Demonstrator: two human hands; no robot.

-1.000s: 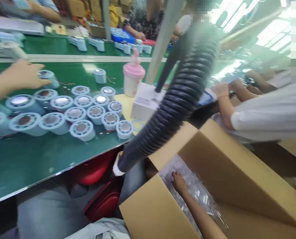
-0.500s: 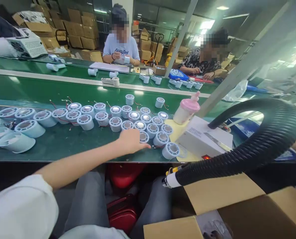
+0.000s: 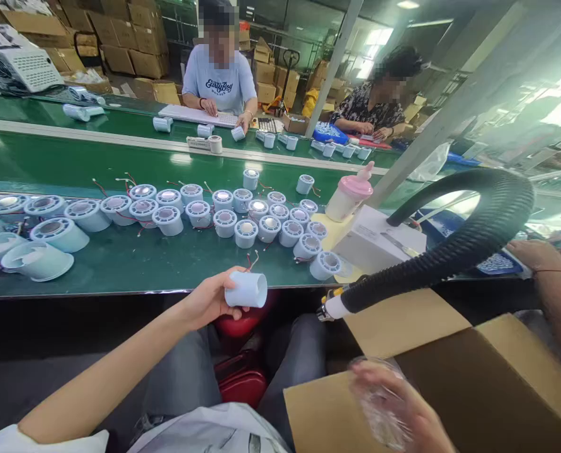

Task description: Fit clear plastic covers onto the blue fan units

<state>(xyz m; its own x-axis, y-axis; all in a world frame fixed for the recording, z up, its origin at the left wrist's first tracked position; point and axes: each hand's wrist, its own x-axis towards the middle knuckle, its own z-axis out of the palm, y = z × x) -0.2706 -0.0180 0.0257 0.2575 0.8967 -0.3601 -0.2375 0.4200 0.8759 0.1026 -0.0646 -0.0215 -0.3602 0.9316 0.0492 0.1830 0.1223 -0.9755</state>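
Left hand (image 3: pixel 209 301): your fingers are wrapped around a pale blue cylinder (image 3: pixel 247 289), just below the middle of the frame.
Cylinder axis: it lies roughly level, its open end facing the right of the frame; red wires stick up from its far end.
Right hand (image 3: pixel 403 409): in the lower right, your fingers are closed on a clear plastic bag (image 3: pixel 379 402), blurred, above the cardboard box (image 3: pixel 473 384).
Table edge (image 3: pixel 119 292): the metal rim of the green table runs across the frame just above the cylinder, which is held off the table, over your lap.
Open room: bare green surface lies between the rim and the rows of blue housings (image 3: pixel 223 217).
Right side: a black ribbed hose (image 3: pixel 450 251) arches over the box, its white tip near the table rim.
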